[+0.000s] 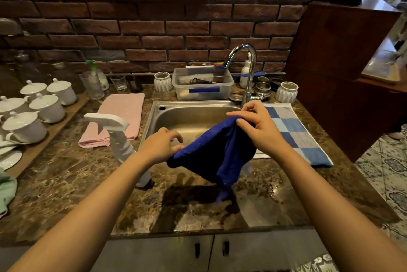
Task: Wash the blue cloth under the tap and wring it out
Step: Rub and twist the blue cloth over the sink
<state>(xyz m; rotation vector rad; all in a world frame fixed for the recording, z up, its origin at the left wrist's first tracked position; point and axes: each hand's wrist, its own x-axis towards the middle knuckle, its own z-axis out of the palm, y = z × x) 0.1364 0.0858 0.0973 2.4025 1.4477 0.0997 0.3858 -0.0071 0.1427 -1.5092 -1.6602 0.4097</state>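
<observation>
While both hands (163, 146) (259, 130) pinch the blue cloth (215, 155) by the sink (154, 117), the tub (182, 93) holds a brush (198, 78).

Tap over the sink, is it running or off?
Off, it seems: no water falls from the tap spout into the sink.

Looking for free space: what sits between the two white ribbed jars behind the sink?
The head view shows a clear plastic tub, the tap, a white pump bottle and small metal cups there.
</observation>
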